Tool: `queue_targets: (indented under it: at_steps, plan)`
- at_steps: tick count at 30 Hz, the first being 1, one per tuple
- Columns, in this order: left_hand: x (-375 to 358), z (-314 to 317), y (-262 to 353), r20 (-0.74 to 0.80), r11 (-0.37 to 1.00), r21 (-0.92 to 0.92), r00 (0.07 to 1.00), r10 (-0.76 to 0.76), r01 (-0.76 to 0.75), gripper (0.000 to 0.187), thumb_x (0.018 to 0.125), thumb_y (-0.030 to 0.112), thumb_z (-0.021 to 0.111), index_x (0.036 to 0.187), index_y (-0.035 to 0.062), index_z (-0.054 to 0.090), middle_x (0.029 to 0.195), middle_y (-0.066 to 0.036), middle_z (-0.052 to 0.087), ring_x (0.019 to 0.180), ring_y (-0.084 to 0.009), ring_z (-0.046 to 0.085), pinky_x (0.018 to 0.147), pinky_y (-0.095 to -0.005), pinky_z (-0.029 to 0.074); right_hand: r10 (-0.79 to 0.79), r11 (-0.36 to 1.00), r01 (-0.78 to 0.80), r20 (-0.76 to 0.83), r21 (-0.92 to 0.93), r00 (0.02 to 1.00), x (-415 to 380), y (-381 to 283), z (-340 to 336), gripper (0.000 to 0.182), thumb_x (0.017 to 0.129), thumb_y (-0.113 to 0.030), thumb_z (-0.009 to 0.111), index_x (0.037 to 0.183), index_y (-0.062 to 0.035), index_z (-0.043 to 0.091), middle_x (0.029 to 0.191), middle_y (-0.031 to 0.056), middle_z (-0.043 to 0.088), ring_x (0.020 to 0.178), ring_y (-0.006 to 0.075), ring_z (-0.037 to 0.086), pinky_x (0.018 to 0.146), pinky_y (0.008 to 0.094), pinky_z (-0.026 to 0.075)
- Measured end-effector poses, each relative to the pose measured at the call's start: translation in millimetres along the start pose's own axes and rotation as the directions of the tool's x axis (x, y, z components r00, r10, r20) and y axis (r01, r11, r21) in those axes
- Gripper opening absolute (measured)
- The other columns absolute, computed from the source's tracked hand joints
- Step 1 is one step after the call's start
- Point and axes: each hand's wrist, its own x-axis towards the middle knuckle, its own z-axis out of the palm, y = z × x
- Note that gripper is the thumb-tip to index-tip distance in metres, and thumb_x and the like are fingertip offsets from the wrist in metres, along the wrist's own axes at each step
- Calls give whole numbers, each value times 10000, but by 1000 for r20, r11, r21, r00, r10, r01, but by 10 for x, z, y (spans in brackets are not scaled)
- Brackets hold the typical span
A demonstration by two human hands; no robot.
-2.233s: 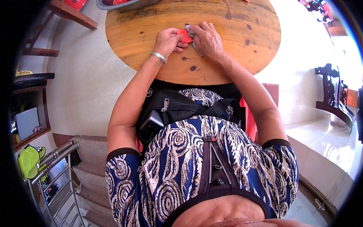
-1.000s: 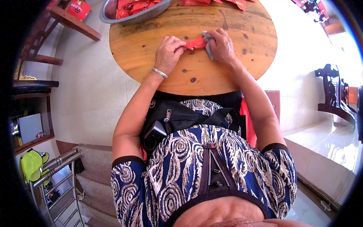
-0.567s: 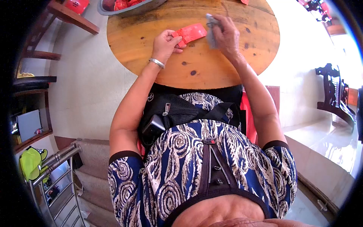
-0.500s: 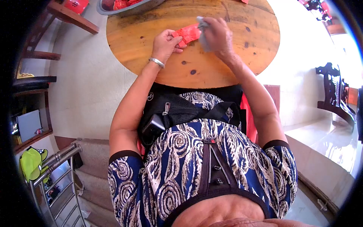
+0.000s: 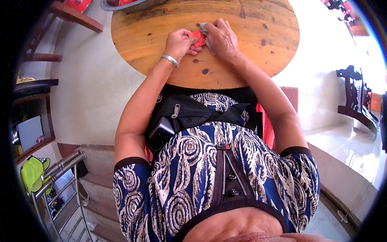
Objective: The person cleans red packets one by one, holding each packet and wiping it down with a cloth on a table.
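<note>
A flat red piece [image 5: 197, 38], which looks like a paper or plastic packet, is pinched between the thumb and fingers of my left hand [image 5: 182, 42]. Just to its right, my right hand [image 5: 222, 39] is closed on a pale grey cloth [image 5: 204, 27], bunched under the fingers. The cloth meets the right end of the red piece and covers part of it. Both hands are over the far half of the round wooden table [image 5: 161, 52].
A grey metal basin [image 5: 142, 7] holding red items stands at the table's upper left. A wooden stool or chair [image 5: 76, 16] is at left, above a metal stair railing [image 5: 60, 173]. Dark carved furniture [image 5: 356, 94] stands right. A black bag [image 5: 189, 111] rests on my lap.
My right hand has come down and left, bringing the cloth against the red piece. Less of the red piece shows now. My left hand has shifted slightly right.
</note>
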Motion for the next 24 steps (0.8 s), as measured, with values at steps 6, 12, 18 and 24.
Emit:
queue_targets:
  at_steps: [6, 12, 18, 24]
  plan:
    - [12, -15, -19, 0, 1000, 11, 1000, -1, 1, 166, 886, 77, 594, 1010, -21, 540, 810, -120, 667, 660, -188, 681, 505, -256, 562, 57, 994, -57, 1, -92, 998, -2, 268, -116, 206, 739, -124, 630, 940, -158, 659, 907, 105, 545, 884, 299, 553, 728, 404, 499]
    - [29, -51, -41, 12, 999, -47, 1000, -9, 9, 159, 894, 76, 575, 1017, -16, 536, 801, -113, 665, 661, -190, 682, 510, -259, 567, 148, 988, -148, -4, -50, 989, 13, 454, -189, 229, 778, -125, 610, 1003, -140, 653, 936, 125, 562, 889, 317, 573, 748, 418, 499]
    - [21, -38, -31, 16, 1000, -17, 1000, -24, 24, 147, 902, 83, 566, 1019, 4, 528, 826, -99, 664, 661, -182, 680, 505, -265, 567, 84, 983, -72, -65, 166, 994, 137, 178, -346, 254, 797, -97, 584, 1041, -134, 642, 976, 125, 574, 857, 325, 580, 766, 416, 499]
    - [15, -16, -24, 6, 1000, -4, 1000, -2, 2, 141, 909, 87, 554, 1026, 13, 526, 831, -95, 664, 647, -170, 674, 504, -259, 561, -172, 977, 159, 84, 144, 982, 15, -183, -122, 301, 770, -99, 612, 1069, -125, 635, 982, 116, 576, 919, 317, 563, 782, 394, 500]
